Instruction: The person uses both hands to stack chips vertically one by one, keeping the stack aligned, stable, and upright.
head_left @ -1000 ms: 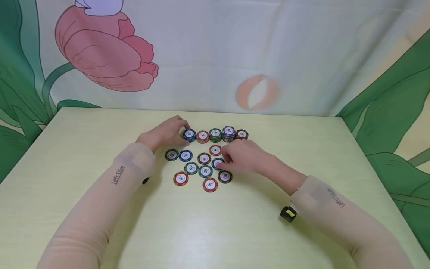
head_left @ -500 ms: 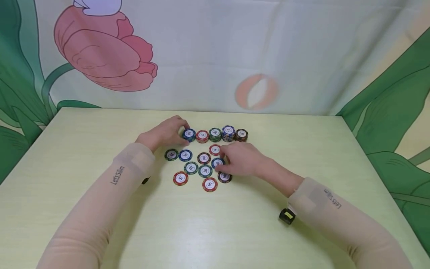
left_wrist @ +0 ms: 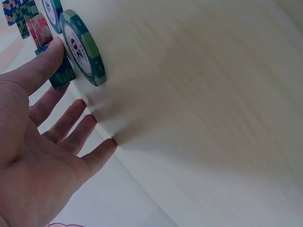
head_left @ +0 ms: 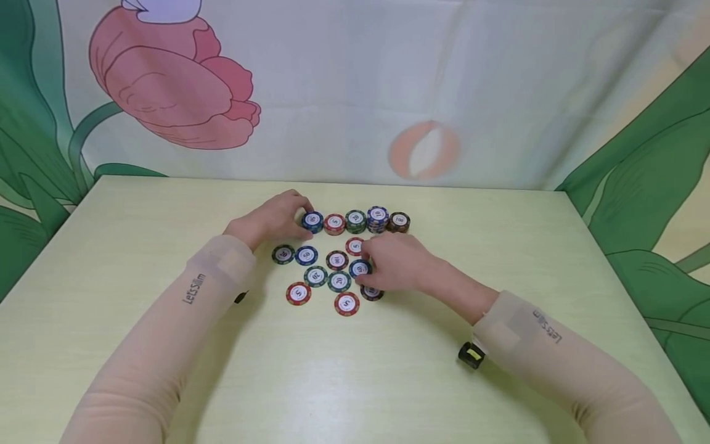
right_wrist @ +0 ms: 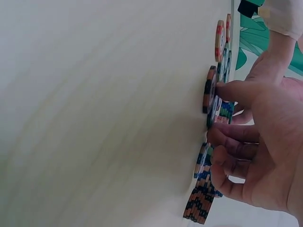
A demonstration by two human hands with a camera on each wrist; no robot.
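At the left end of a back row, my left hand [head_left: 274, 217] holds a stack of blue poker chips [head_left: 312, 222] between thumb and fingers. The left wrist view shows the thumb against this blue stack [left_wrist: 62, 75], the other fingers spread with tips on the table. My right hand [head_left: 400, 262] is over the loose chips, thumb and index finger at the edges of a flat blue poker chip [head_left: 359, 267]. It partly covers a red chip [head_left: 354, 246] and a black chip [head_left: 371, 292]. In the right wrist view its other fingers [right_wrist: 232, 165] are curled.
Beside the blue stack stand red [head_left: 334, 224], green [head_left: 356, 221], tall blue-white [head_left: 378, 218] and dark brown [head_left: 399, 222] stacks. Several loose chips lie in front, among them a green chip [head_left: 339, 282] and a red chip [head_left: 346, 303]. A printed curtain [head_left: 333, 92] hangs behind the table [head_left: 333, 382].
My right hand has shifted slightly toward me and left, uncovering more of the blue chip and the brown stack. The left hand stays at the blue stack.
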